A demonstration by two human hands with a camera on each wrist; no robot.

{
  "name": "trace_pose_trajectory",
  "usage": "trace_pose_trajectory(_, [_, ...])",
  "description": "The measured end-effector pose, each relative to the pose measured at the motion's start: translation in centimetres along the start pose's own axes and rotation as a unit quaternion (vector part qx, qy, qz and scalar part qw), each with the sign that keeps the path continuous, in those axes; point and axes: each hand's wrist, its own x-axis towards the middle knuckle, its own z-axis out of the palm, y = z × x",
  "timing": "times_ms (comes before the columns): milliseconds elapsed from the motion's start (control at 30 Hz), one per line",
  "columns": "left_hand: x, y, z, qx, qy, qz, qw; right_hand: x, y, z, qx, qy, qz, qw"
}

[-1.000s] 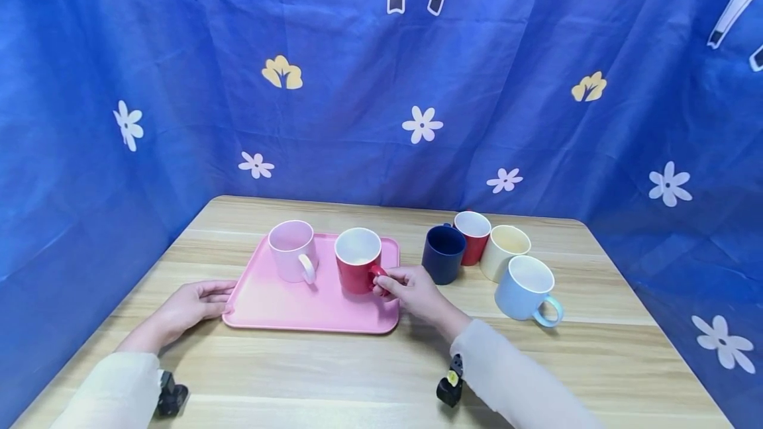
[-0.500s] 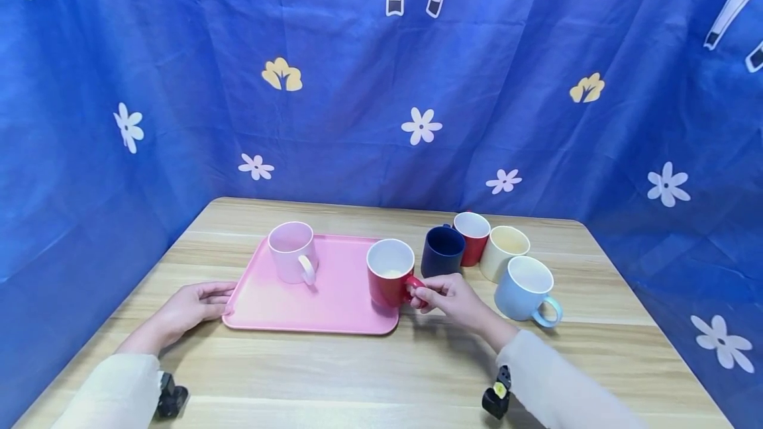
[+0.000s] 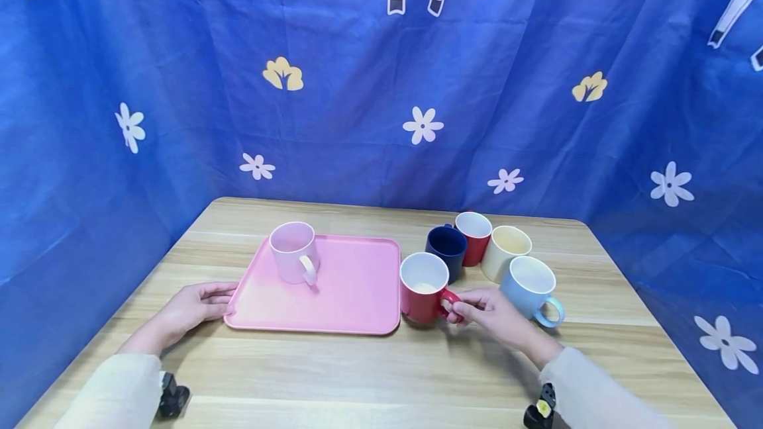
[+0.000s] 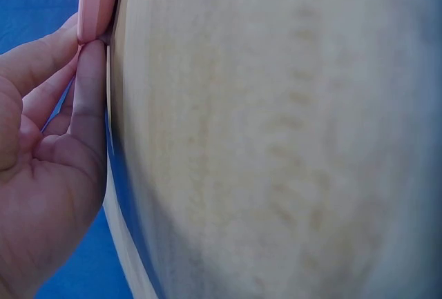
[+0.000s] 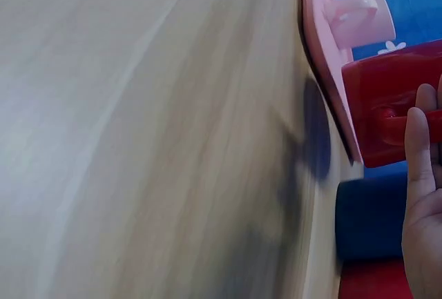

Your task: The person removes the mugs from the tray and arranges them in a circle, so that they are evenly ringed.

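My right hand [image 3: 491, 316] holds a red mug [image 3: 420, 300] with a white inside by its handle. The mug hangs upright just past the right edge of the pink tray [image 3: 357, 283]; in the right wrist view its shadow lies apart from it on the table. My left hand [image 3: 187, 313] is at the tray's left edge. In the left wrist view its thumb and a finger pinch the tray's rim [image 4: 97, 5]. A pale pink mug [image 3: 292, 260] stands on the left half of the tray, its handle towards the front right.
Right of the tray stand a navy mug [image 3: 447, 247], another red mug [image 3: 475, 243], a cream mug [image 3: 503, 257] and a light blue mug [image 3: 524, 290], close together. The navy mug is just behind the held one. A blue curtain [image 3: 357, 164] borders the wooden table [image 3: 334, 376].
My right hand has carried the red mug to the right, from over the tray to beyond its right edge. The left hand, the tray and the other mugs have stayed where they were.
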Motion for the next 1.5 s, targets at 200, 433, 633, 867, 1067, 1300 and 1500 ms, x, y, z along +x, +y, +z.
trace_pose_trajectory(200, [0.1, -0.1, -0.1, -0.002, -0.004, 0.005, 1.0000, -1.6, 0.3, -1.3, -0.025, -0.005, -0.018, 0.9995])
trace_pose_trajectory(433, [0.0, 0.1, 0.0, 0.000, 0.000, -0.004, 1.0000, -3.3, 1.1, -2.5, -0.012, -0.023, -0.061, 0.9978])
trace_pose_trajectory(633, [0.1, 0.0, 0.0, -0.001, 0.003, -0.002, 1.0000, -4.7, 1.7, -3.2, 0.003, -0.026, -0.088, 0.9958])
trace_pose_trajectory(867, [0.2, -0.1, 0.0, -0.003, 0.004, -0.001, 1.0000, -6.4, 1.8, -4.2, 0.023, -0.028, -0.082, 0.9960])
trace_pose_trajectory(1067, [0.0, -0.2, 0.0, -0.002, 0.003, 0.002, 1.0000, -7.5, 2.2, -4.9, 0.023, -0.023, -0.086, 0.9957])
trace_pose_trajectory(1300, [0.1, -0.2, -0.1, -0.004, 0.001, -0.001, 1.0000, -8.5, 2.9, -5.5, 0.020, -0.013, -0.086, 0.9960])
trace_pose_trajectory(1500, [0.0, -0.1, 0.0, -0.003, 0.001, 0.001, 1.0000, -9.1, 3.2, -5.9, 0.040, -0.017, -0.098, 0.9942])
